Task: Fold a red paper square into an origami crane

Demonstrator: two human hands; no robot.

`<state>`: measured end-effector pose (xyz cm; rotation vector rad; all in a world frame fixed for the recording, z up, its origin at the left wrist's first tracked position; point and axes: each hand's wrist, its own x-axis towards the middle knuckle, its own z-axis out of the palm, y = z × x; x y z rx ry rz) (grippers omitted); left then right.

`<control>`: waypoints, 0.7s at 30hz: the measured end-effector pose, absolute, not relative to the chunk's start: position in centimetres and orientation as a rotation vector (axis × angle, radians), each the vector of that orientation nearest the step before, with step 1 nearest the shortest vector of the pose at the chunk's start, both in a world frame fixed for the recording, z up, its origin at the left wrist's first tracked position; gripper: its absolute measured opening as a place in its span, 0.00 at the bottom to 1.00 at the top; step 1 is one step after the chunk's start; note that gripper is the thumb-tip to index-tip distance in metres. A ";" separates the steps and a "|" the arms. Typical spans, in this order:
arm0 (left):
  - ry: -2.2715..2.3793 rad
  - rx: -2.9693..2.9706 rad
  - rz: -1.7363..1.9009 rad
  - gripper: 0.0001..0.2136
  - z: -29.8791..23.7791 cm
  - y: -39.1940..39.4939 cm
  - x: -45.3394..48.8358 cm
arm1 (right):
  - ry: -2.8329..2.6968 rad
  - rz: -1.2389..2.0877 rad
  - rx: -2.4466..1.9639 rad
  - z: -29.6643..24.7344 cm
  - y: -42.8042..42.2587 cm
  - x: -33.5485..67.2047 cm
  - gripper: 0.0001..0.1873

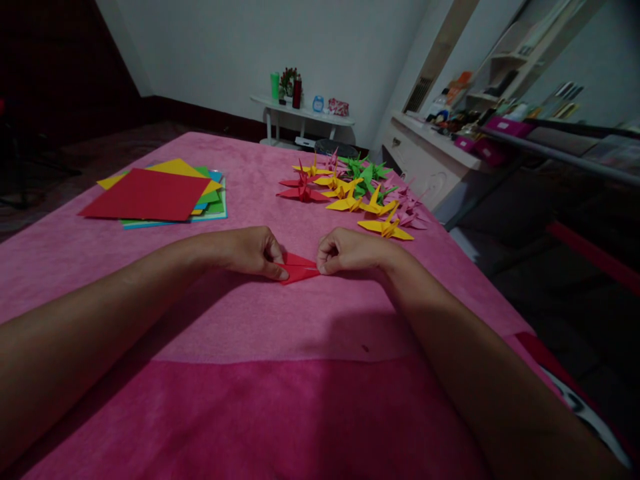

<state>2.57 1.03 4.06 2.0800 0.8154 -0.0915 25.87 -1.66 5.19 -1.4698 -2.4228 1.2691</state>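
Note:
A piece of folded red paper point(299, 269) lies low over the pink cloth, its narrow tip pointing right. My left hand point(257, 253) is closed on its wider left end, thumb on top. The tip on the right is pinched between the thumb and fingers of my right hand point(345, 252). A slit runs along the paper's middle near the tip. Beyond my hands sit several folded paper cranes: a red crane point(303, 191), yellow cranes point(387, 229), green cranes point(367, 175) and pink cranes point(407, 215).
A stack of coloured sheets, topped by a red sheet point(150, 195), lies at the left on the pink cloth point(240, 327). A low white table point(305, 112) stands by the far wall with bottles and a clock. A cluttered white dresser point(430, 147) is at the right.

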 end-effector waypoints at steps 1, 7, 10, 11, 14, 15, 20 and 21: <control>0.818 2.084 -0.088 0.13 4.0 1.0 2.6 | -2.427 1.236 -1.516 5.2 -1.7 25.7 0.05; 0.853 2.103 -0.045 0.14 4.1 0.6 2.8 | -2.472 0.994 -1.763 5.8 -2.3 24.5 0.04; 0.899 2.117 -0.026 0.14 4.1 0.4 3.0 | -2.485 0.936 -1.832 6.2 -2.6 24.0 0.04; 0.915 2.123 -0.025 0.14 4.1 0.3 3.1 | -2.485 0.934 -1.853 6.3 -2.7 23.9 0.05; 0.944 2.144 -0.035 0.14 4.2 0.2 3.2 | -2.472 0.947 -1.906 6.5 -2.7 23.7 0.05; 0.948 2.151 -0.038 0.14 4.2 0.2 3.2 | -2.464 0.956 -1.915 6.5 -2.7 23.7 0.05; 0.965 2.178 -0.040 0.13 4.1 0.3 3.2 | -2.426 0.990 -1.910 6.3 -2.6 23.7 0.03; 0.977 2.180 -0.045 0.13 4.1 0.4 3.2 | -2.418 0.999 -1.909 6.2 -2.6 23.6 0.02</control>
